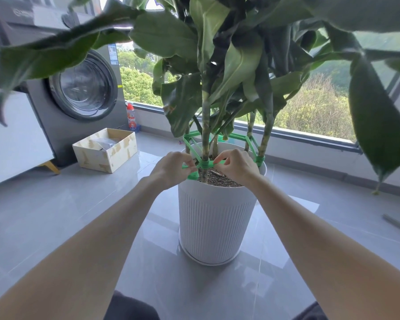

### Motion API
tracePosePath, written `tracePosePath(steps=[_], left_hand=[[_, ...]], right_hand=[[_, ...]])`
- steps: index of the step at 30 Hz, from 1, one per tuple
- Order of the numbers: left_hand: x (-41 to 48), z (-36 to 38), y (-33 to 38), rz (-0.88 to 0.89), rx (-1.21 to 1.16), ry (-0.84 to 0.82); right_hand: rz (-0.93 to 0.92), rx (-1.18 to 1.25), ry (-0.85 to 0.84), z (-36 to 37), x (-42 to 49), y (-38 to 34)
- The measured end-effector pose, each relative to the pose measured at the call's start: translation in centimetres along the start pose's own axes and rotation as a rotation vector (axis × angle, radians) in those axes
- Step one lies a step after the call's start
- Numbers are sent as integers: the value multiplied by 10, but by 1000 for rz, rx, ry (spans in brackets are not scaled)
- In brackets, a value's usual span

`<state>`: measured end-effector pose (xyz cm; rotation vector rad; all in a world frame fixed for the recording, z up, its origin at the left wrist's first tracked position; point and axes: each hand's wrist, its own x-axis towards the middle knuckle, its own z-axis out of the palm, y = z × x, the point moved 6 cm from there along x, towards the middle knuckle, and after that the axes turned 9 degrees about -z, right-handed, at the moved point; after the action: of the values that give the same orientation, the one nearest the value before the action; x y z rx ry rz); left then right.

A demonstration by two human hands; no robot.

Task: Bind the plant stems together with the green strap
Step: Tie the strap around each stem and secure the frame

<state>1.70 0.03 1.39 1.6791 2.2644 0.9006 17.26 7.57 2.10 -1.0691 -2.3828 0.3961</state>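
A tall leafy plant with several stems stands in a white ribbed pot point(214, 218) on the floor. A green strap point(204, 163) is wrapped around the front stem point(205, 135) just above the soil and runs on to the other stems as a green web point(249, 140). My left hand point(171, 168) pinches the strap's left end at the pot rim. My right hand point(237, 166) pinches the strap just right of the front stem. Part of the strap is hidden under my fingers.
A grey washing machine point(79, 93) stands at the back left, with an open cardboard box point(105, 150) and a red bottle point(131, 117) beside it. A window sill point(298, 137) runs behind the pot. Big leaves hang overhead. A grey rod point(397, 225) lies on the tiles at right.
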Motion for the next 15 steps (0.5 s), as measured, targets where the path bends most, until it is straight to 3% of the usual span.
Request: tracePosePath(steps=[15], left_hand=[[-8, 13, 5, 26, -72, -11]], right_hand=[[41, 56, 25, -7, -9, 9]])
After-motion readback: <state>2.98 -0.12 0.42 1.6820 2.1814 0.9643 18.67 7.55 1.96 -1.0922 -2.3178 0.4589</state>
